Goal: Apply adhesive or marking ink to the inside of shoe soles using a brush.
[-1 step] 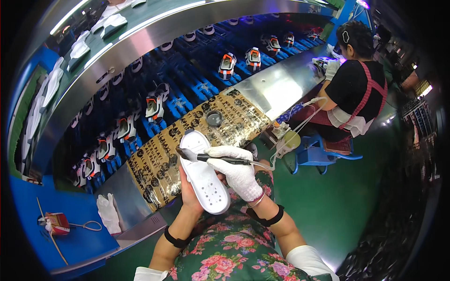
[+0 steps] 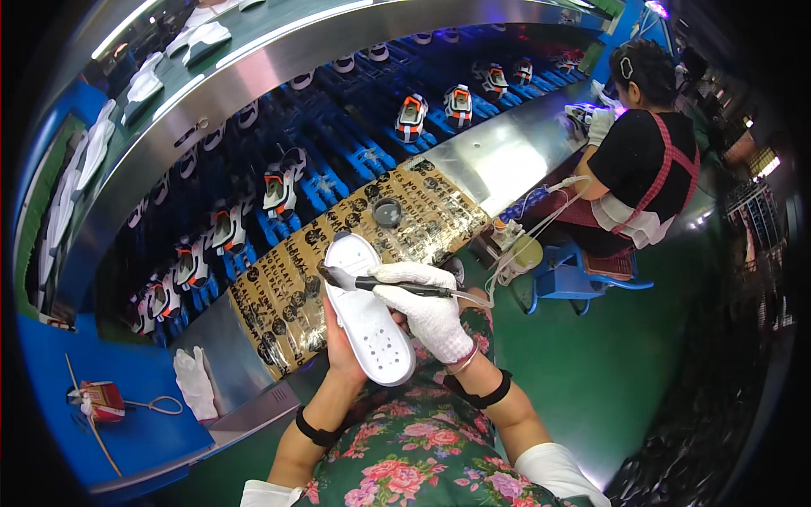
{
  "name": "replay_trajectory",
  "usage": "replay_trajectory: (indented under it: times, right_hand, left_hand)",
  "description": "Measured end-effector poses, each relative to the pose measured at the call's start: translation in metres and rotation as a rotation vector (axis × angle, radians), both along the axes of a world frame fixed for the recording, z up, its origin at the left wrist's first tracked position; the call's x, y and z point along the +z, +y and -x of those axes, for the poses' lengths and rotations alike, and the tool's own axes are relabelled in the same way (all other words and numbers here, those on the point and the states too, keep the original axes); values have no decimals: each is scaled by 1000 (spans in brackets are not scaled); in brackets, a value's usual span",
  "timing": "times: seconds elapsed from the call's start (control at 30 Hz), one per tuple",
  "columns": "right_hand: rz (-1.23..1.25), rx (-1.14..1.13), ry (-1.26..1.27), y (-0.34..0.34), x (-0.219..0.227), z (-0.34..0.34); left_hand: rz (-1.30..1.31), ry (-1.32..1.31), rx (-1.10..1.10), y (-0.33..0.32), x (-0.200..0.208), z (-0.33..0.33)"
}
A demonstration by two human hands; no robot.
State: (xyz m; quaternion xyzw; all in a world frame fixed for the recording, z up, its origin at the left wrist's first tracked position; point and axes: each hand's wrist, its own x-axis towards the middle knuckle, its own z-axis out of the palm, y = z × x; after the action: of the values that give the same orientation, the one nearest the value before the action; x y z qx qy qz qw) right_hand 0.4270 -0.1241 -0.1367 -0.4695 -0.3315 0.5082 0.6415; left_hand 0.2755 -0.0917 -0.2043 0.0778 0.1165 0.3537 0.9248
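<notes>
Bare and wrapped under the edge of a white shoe sole point(image 2: 372, 331), my left hand point(image 2: 341, 346) holds it tilted over my lap, close to the work board. The sole has a raised rim and a cluster of small holes at its near end. My right hand point(image 2: 435, 319), in a white knit glove, pinches a black-handled brush point(image 2: 341, 280) with a thin hose at its back end. The bristles meet the inside of the sole near its far left edge. A small round dark cup point(image 2: 387, 213) stands on the board beyond the sole.
Printed tape covers the work board point(image 2: 287, 279). Behind it runs a rack with blue holders carrying several white-and-orange shoes point(image 2: 280, 190). A white glove point(image 2: 194, 384) lies at the left. A co-worker point(image 2: 646, 152) sits at the right near a blue stool point(image 2: 568, 275). Clear hoses point(image 2: 519, 253) hang beside the board.
</notes>
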Motion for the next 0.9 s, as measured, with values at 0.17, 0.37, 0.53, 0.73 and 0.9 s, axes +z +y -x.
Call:
replay_trajectory:
  times: [0.17,0.37,0.53,0.73,0.9]
  right_hand:
    - [-51,-27,-59,5,-1,5]
    - [-9,-91,14,5,-12,11]
    - [36,-112,87,4,-27,11]
    - [69,-164,215,5,-45,9]
    - [103,-187,346,17,-63,9]
  left_hand:
    - [64,-60,22,2,0,2]
    - [160,-42,50,2,-3,-2]
    - [168,114,80,-2,-1,-8]
    - [246,131,25,-2,-14,-11]
    - [210,62,12,13,-52,-13]
